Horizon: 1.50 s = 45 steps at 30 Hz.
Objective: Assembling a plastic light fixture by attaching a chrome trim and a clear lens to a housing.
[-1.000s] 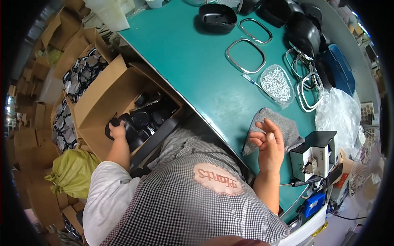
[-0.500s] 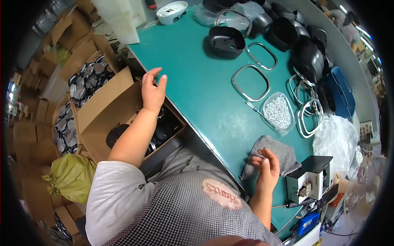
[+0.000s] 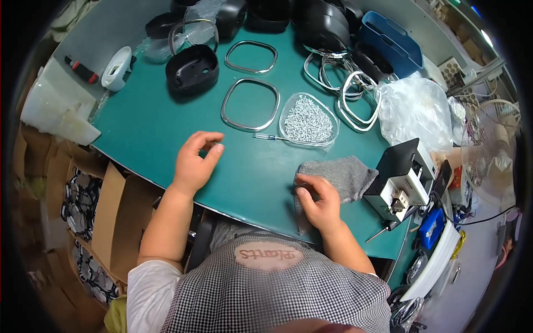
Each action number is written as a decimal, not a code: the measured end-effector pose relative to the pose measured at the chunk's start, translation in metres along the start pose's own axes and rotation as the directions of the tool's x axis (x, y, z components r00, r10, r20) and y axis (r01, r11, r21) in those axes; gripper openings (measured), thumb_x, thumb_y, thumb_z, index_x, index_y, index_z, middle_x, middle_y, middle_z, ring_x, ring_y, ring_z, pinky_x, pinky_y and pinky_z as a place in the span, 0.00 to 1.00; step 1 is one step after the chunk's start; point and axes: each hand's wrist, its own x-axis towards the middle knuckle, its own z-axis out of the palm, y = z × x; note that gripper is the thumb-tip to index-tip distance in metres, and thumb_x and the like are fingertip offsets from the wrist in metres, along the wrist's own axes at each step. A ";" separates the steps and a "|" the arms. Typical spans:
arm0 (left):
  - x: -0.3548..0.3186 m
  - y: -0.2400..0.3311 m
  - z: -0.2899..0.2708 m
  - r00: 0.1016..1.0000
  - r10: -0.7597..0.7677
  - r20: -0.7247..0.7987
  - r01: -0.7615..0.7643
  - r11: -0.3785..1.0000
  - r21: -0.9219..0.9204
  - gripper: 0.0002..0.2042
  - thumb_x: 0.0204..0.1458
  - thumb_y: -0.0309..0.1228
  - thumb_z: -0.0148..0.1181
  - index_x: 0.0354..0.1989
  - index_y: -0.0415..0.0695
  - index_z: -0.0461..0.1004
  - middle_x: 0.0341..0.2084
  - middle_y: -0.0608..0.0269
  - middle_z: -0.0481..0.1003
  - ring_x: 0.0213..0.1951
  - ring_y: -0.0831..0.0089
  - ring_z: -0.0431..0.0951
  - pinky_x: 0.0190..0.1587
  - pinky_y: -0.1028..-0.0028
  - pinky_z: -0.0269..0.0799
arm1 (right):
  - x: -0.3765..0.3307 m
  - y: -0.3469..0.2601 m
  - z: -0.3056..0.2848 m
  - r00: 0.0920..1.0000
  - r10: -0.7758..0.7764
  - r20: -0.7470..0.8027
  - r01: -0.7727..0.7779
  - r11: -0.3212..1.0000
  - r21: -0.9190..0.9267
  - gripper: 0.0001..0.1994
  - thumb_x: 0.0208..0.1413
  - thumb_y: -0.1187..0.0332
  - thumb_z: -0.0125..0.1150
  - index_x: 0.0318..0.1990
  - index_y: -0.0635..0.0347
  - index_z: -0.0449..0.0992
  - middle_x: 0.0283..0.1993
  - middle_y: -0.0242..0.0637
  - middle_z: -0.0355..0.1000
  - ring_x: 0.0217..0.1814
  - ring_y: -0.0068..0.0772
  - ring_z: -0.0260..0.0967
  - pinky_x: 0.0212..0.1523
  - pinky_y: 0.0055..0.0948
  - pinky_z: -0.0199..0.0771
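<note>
My left hand [image 3: 195,165] hovers over the near left part of the green table [image 3: 239,180], fingers loosely curved, thumb apart, nothing in it. Close to the grey cloth [image 3: 350,175] is my right hand [image 3: 320,204], also empty, its thumb and forefinger bent with a gap between them. Whether it touches the cloth I cannot tell. Beyond the hands lie two silvery rounded frames, the nearer frame [image 3: 224,105] and the farther frame [image 3: 251,43]. A clear tray of small screws [image 3: 307,120] sits to their right, with a thin clear-handled screwdriver [image 3: 265,136] beside it.
A black open housing [image 3: 191,69] stands at the back left, near a white shell [image 3: 115,69]. More black housings [image 3: 321,28] and a blue bin [image 3: 391,43] line the back. At right are a plastic bag [image 3: 416,114] and a boxy machine [image 3: 402,180]. Cardboard boxes [image 3: 109,216] stand at left.
My view has turned left-to-right, squaring up to the table. The left hand has moved from above the open box to over the tabletop. My right hand stays by the cloth.
</note>
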 end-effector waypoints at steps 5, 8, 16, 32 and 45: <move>-0.004 -0.008 0.016 0.976 -0.124 0.181 0.130 0.991 -0.017 0.11 0.53 0.29 0.63 0.44 0.41 0.78 0.35 0.61 0.77 0.35 0.74 0.77 0.40 0.74 0.73 | 0.000 0.021 0.002 1.000 0.012 0.020 -0.011 0.999 -0.050 0.12 0.52 0.70 0.64 0.45 0.61 0.80 0.40 0.44 0.79 0.40 0.41 0.77 0.43 0.33 0.75; -0.007 -0.006 0.011 0.987 -0.087 0.137 0.089 0.996 -0.002 0.11 0.53 0.32 0.63 0.43 0.42 0.79 0.34 0.60 0.77 0.34 0.74 0.76 0.39 0.73 0.73 | -0.010 0.041 0.008 0.998 0.049 -0.038 -0.046 0.997 0.065 0.11 0.53 0.76 0.62 0.45 0.65 0.79 0.37 0.42 0.78 0.38 0.35 0.76 0.42 0.30 0.75; -0.064 -0.042 -0.077 0.813 -0.180 -0.553 0.069 0.974 -0.215 0.07 0.57 0.30 0.61 0.39 0.39 0.78 0.28 0.65 0.76 0.28 0.81 0.75 0.32 0.78 0.72 | -0.012 0.051 -0.002 0.975 0.204 0.084 -0.217 0.956 0.195 0.13 0.64 0.74 0.53 0.53 0.69 0.73 0.44 0.43 0.76 0.38 0.28 0.73 0.41 0.24 0.76; -0.251 -0.256 -0.335 0.066 -0.521 -0.851 0.550 0.730 -0.404 0.16 0.61 0.39 0.57 0.49 0.41 0.73 0.34 0.66 0.77 0.29 0.79 0.74 0.32 0.78 0.71 | 0.070 -0.108 0.215 0.614 -0.351 0.707 0.378 0.917 0.127 0.12 0.51 0.76 0.63 0.44 0.68 0.77 0.39 0.46 0.76 0.39 0.40 0.75 0.40 0.32 0.77; -0.217 -0.448 -0.445 0.321 -0.617 -0.719 0.946 0.174 0.274 0.31 0.61 0.52 0.48 0.69 0.47 0.60 0.66 0.51 0.61 0.66 0.54 0.62 0.69 0.62 0.54 | 0.109 -0.151 0.352 0.258 -0.343 0.903 0.873 0.484 -0.066 0.27 0.39 0.58 0.70 0.53 0.47 0.80 0.68 0.48 0.59 0.71 0.54 0.55 0.72 0.55 0.45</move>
